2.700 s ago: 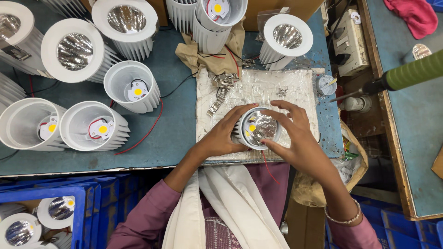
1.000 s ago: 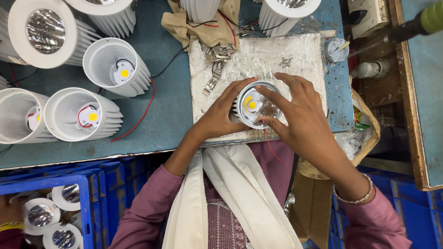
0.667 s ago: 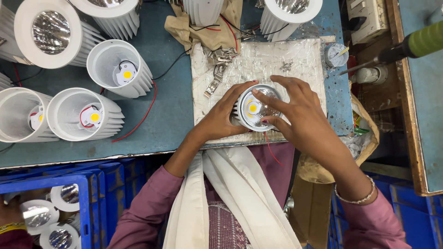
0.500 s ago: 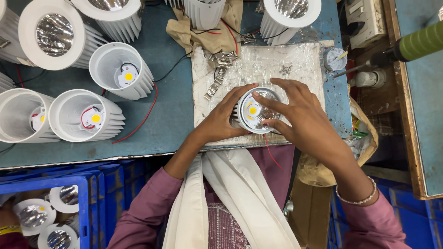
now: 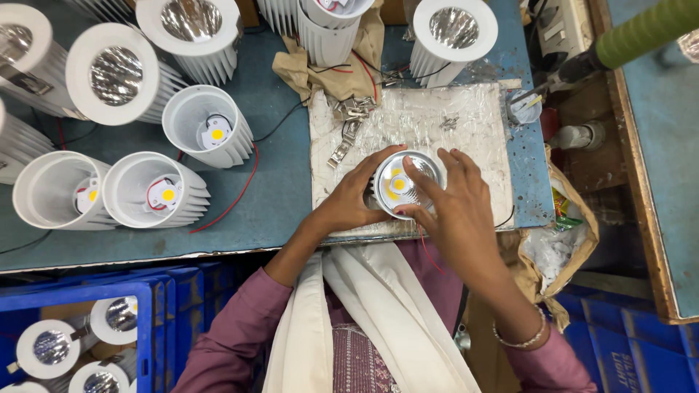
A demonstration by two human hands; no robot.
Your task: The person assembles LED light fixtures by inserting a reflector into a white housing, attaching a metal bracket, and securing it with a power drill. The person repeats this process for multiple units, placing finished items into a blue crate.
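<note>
A round white downlight [image 5: 403,184] with a shiny reflector and a yellow chip inside stands on a foil-wrapped board [image 5: 466,138]. My left hand [image 5: 354,198] cups its left side. My right hand [image 5: 449,200] grips its right side, with fingers laid over the rim. A thin red wire [image 5: 422,240] trails from under the lamp toward me. Small metal clips [image 5: 348,132] lie in a heap on the board's far left corner, and a few screws [image 5: 448,124] lie farther right.
Several white finned lamp housings [image 5: 207,127] stand on the blue table [image 5: 280,189] to the left and at the back. A blue crate [image 5: 80,335] at lower left holds finished lamps. At upper right a green-handled tool [image 5: 641,33] lies beside a switch box [image 5: 561,25].
My hands have stayed on the lamp, with the right-hand fingers shifting slightly over the rim. The view has drifted a little, so the table sits lower in the frame.
</note>
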